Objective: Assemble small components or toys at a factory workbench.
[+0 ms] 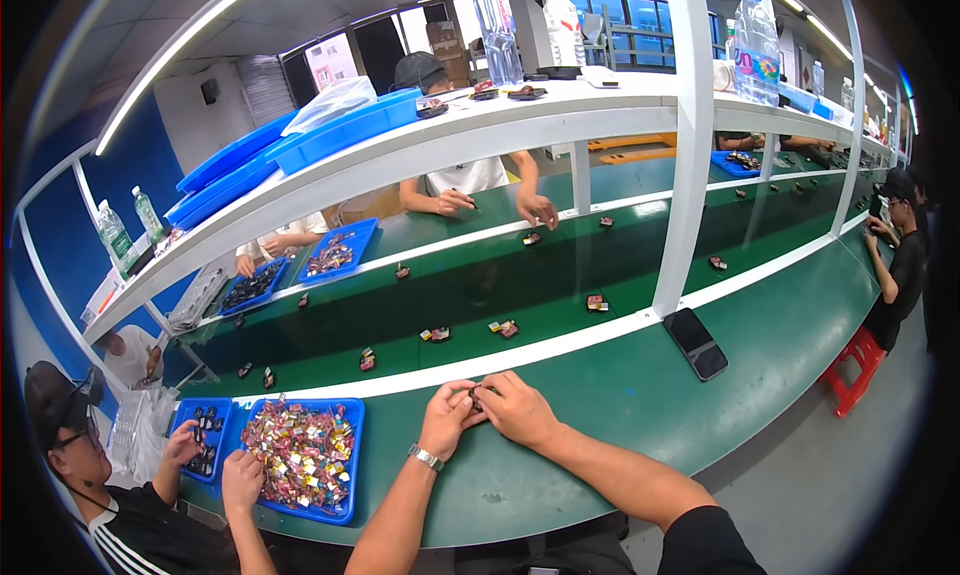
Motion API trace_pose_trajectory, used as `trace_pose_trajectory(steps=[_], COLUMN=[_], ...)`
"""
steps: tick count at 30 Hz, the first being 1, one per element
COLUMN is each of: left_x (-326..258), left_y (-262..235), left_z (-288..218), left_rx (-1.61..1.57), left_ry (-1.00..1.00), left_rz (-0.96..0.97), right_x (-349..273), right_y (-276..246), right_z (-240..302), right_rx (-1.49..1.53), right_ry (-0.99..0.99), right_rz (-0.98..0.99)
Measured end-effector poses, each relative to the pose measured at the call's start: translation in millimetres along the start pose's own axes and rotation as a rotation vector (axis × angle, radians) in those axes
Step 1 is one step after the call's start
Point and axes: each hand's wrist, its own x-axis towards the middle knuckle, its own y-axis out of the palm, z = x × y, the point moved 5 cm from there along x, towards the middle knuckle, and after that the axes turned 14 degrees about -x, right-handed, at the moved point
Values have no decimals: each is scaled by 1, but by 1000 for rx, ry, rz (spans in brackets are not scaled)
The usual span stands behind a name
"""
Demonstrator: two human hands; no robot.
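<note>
My left hand [449, 416] and my right hand [516, 408] meet over the green worktop [580, 415]. Both pinch a small dark piece [475, 399] between thumbs and fingers. The fingers cover most of it, so its exact kind does not show. To the left of my left hand stands a blue tray [357, 455] heaped with small wired parts in pink, white and yellow. A black smartphone [695, 343] lies on the worktop to the right of my hands.
Beyond a white rail, small assemblies [597, 303] lie spaced along a green conveyor belt [470, 285]. A white post [688, 155] rises to a shelf with bottles [757, 55] and blue trays [345, 130]. Co-workers sit at left [130, 520] and across; a red stool [855, 370] stands right.
</note>
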Motion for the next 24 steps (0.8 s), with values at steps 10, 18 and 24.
trace_pose_trajectory(steps=[10, 18, 24], left_x=[-2, -3, -3], left_y=[1, 2, 2], left_z=[1, 0, -4], left_rx=[14, 58, -63], left_ry=[23, 16, 17], left_rz=[-17, -63, -55], right_x=[-6, -9, -3], right_y=[9, 12, 1], right_z=[4, 12, 12], right_rx=[-106, -233, -158], right_ry=[-42, -102, -47], right_rz=[-19, 4, -60])
